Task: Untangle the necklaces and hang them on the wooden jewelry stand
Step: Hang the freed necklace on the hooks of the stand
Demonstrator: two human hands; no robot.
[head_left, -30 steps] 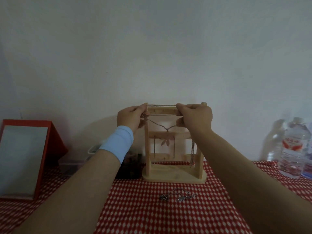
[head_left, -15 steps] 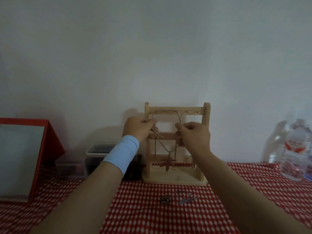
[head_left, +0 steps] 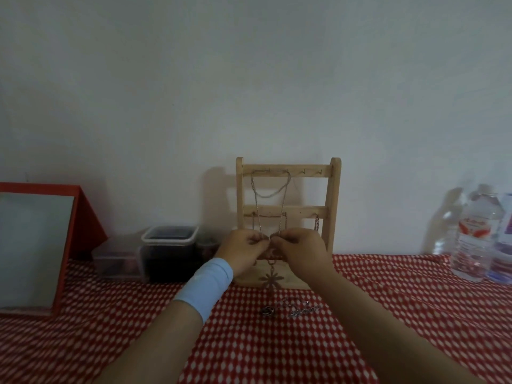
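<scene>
A wooden jewelry stand (head_left: 334, 200) with two hook bars stands against the wall. A thin chain necklace (head_left: 283, 212) hangs from the top bar's hooks, and its flower pendant (head_left: 271, 281) dangles in front of the stand's base. My left hand (head_left: 243, 253) and my right hand (head_left: 300, 252) meet in front of the lower bar, each pinching the chain just above the pendant. Other chains hang from the lower bar, one at its right end (head_left: 317, 227). A silver necklace (head_left: 291, 310) lies loose on the cloth in front of the stand.
A red-and-white checked cloth (head_left: 401, 314) covers the table. A red-framed mirror (head_left: 33, 250) leans at the left. Plastic containers (head_left: 169, 253) sit left of the stand. Water bottles (head_left: 476, 239) stand at the far right.
Both hands have slid down from the top bar along the chain to a spot below the lower bar. The necklace now hangs from the top hooks and the pendant sits lower.
</scene>
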